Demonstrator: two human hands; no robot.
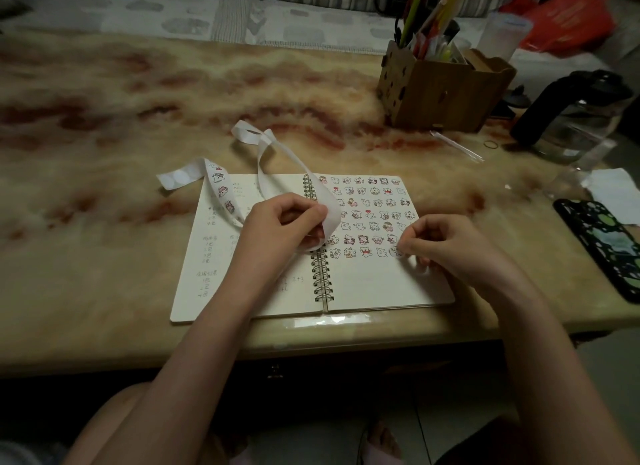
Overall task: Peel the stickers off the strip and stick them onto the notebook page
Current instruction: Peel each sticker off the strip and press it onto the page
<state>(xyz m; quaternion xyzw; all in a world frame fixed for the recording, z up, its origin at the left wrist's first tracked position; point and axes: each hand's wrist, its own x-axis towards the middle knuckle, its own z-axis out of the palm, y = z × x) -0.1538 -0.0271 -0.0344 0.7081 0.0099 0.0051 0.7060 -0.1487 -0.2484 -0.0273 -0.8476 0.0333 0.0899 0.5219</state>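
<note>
An open spiral notebook (377, 284) lies near the table's front edge. Its right page carries several rows of small cartoon stickers (367, 215). A long white sticker strip (221, 191) loops over the left page and curls back toward the far side; a few stickers remain on it. My left hand (284, 225) pinches the strip above the spiral binding. My right hand (446, 246) has its fingers curled and pinches a small sticker (397, 252) down at the right end of the lowest row.
A wooden pen holder (440, 87) full of pens stands at the back right. A dark-lidded glass kettle (571, 118), a phone in a patterned case (606, 246), a white paper (613, 191), a clear pen (457, 146) and a rubber band (490, 144) lie to the right.
</note>
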